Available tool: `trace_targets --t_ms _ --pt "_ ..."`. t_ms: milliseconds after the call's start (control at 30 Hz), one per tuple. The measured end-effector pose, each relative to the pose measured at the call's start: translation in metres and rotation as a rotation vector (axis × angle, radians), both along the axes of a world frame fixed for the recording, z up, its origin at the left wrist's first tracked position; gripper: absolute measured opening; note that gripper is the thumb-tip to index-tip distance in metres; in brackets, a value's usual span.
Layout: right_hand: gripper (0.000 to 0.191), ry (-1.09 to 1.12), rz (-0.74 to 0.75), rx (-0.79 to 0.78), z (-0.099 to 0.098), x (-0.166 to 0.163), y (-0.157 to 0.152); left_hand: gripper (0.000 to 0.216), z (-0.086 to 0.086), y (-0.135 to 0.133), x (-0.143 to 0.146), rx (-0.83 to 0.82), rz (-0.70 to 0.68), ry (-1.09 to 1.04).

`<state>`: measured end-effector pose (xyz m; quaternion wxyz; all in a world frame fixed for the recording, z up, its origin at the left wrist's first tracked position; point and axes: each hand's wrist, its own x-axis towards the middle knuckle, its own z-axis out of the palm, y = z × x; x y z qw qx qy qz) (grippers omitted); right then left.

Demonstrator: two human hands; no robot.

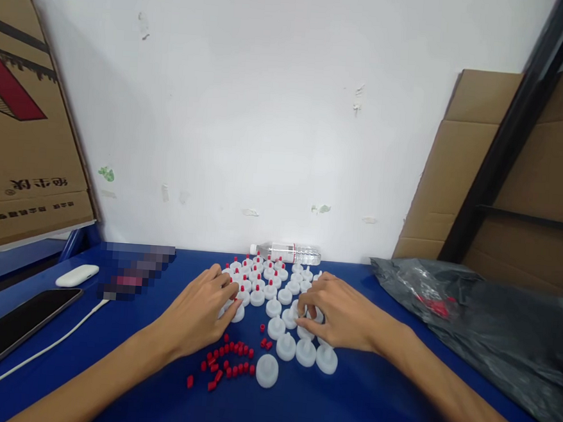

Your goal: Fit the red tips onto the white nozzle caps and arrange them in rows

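Note:
Several white plastic caps stand in rows on the blue table; the far ones carry small red tips, the near ones do not. A loose pile of small red tips lies at the front left of the caps. My left hand rests over the left side of the rows, fingers curled and pinched at a cap near a red tip. My right hand lies over the right side, fingers curled round a white cap. One cap stands alone at the front.
A clear water bottle lies against the wall behind the caps. A black plastic bag covers the right of the table. At left are a dark phone, a white cable and a white case. Cardboard boxes flank both sides.

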<state>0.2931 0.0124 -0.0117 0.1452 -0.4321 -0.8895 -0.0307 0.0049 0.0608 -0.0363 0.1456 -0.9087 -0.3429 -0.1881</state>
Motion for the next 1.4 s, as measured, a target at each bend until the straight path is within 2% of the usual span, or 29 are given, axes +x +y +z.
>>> trace_targets --t_ms 100,267,367,567,667,800,867,1033,1167,1300,1400 --pt "0.019 -0.012 -0.006 0.033 0.002 0.0 0.001 0.023 0.0 -0.002 0.001 -0.034 0.032 0.055" --pt "0.027 0.004 0.042 0.256 -0.001 -0.003 0.003 0.023 0.002 -0.004 0.002 -0.071 -0.001 0.021" --pt "0.022 0.097 0.117 0.367 -0.007 -0.012 -0.001 0.019 0.004 -0.011 0.005 -0.079 -0.106 -0.145" --pt "0.044 0.283 0.267 0.502 -0.019 -0.042 -0.018 0.007 -0.003 -0.031 0.017 -0.074 -0.386 -0.476" --pt "0.034 0.332 0.294 0.566 -0.021 -0.05 -0.023 0.008 -0.006 -0.036 0.02 -0.041 -0.443 -0.494" --pt "0.015 0.309 0.29 0.604 -0.023 -0.052 -0.023 0.007 -0.006 -0.037 0.02 -0.038 -0.415 -0.398" --pt "0.013 0.271 0.283 0.627 -0.024 -0.052 -0.021 0.006 -0.004 -0.036 0.019 -0.049 -0.382 -0.318" --pt "0.013 0.175 0.269 0.657 -0.021 -0.047 -0.015 0.026 0.001 -0.033 0.019 -0.109 -0.342 -0.153" --pt "0.013 0.157 0.264 0.678 -0.015 -0.045 -0.014 0.034 0.002 -0.035 0.021 -0.214 -0.294 -0.237" --pt "0.014 0.107 0.253 0.729 -0.012 -0.047 -0.017 0.039 -0.003 -0.037 0.025 -0.238 -0.294 -0.345" --pt "0.01 0.07 0.236 0.788 -0.01 -0.044 -0.015 0.041 -0.003 -0.035 0.025 -0.334 -0.269 -0.403"
